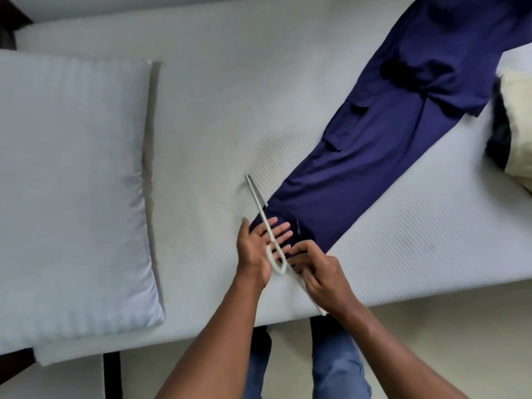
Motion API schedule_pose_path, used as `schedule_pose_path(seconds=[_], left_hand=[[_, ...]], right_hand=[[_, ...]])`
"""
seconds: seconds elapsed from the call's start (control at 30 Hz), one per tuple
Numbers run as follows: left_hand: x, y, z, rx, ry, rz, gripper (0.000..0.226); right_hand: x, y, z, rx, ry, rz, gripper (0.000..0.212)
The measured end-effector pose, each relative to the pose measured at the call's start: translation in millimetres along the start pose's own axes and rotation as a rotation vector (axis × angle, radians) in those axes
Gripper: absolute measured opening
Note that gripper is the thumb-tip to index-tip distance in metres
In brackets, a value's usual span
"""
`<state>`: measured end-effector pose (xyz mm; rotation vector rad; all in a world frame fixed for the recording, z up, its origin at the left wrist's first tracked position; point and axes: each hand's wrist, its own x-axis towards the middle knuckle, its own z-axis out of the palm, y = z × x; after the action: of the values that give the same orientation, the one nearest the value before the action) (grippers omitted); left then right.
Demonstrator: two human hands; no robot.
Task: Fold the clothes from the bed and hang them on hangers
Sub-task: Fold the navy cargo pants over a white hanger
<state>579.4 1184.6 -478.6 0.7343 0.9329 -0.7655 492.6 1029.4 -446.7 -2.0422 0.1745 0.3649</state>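
My left hand (259, 249) is lying flat, fingers straight and spread, pressing the near hem of the long navy-blue folded trousers (374, 156), likely to steady it. My right hand (319, 272) is curling round the near arm of the thin white plastic hanger (260, 208), seemingly to feed the hem through. The trousers are stretching away far-right across the white ribbed mattress (216, 125). White striped pillow (72, 182) lying left; cream-and-black clothes pile (515, 110) waiting right.

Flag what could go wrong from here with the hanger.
Only the cuff end of the long navy blue trousers is at the thin white plastic hanger; threading may bunch the fold. The right hand holds the hanger over the mattress edge; a loose grip could drop it.
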Motion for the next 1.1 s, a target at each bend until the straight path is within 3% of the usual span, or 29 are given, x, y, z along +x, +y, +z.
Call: schedule_pose_path(seconds=[0.07, 0.13, 0.23, 0.33, 0.43, 0.5, 0.7, 1.1], left_hand=[[-1.7, -3.1, -7.8, -0.085, -0.026, -0.001, 0.091], [-6.3, -5.3, -10.6, -0.144, -0.003, 0.037, 0.082], [-8.8, -9.1, -7.0, -0.177, 0.081, 0.118, 0.047], [-9.8, -14.7, -1.4, -0.165, 0.109, 0.137, 0.047], [-10.8, -21.3, 5.4, -0.177, 0.056, 0.158, 0.061], [-9.9, -24.4, 9.7, -0.166, 0.027, 0.151, 0.063], [-11.4, -15.1, 36.6, -0.12, -0.061, 0.147, 0.067], [38.4, -0.2, 173.7, -0.168, -0.241, 0.124, 0.06]], right_hand=[[5.8, 6.4, 3.3, -0.022, 0.021, 0.048, 0.033], [17.0, 14.4, 5.5, -0.138, 0.16, 0.103, 0.026], [47.4, 22.4, 6.3, -0.325, 0.273, 0.266, 0.055], [80.0, 23.9, 7.8, -0.496, 0.12, 0.342, 0.081], [104.1, 23.9, 2.5, -0.518, -0.117, 0.353, 0.046], [114.2, 29.2, -8.7, -0.414, -0.187, 0.322, 0.041], [151.9, 43.2, -94.8, -0.252, 0.124, 0.097, 0.039], [289.0, 86.4, -321.4, -0.396, 0.342, 0.074, 0.038]])
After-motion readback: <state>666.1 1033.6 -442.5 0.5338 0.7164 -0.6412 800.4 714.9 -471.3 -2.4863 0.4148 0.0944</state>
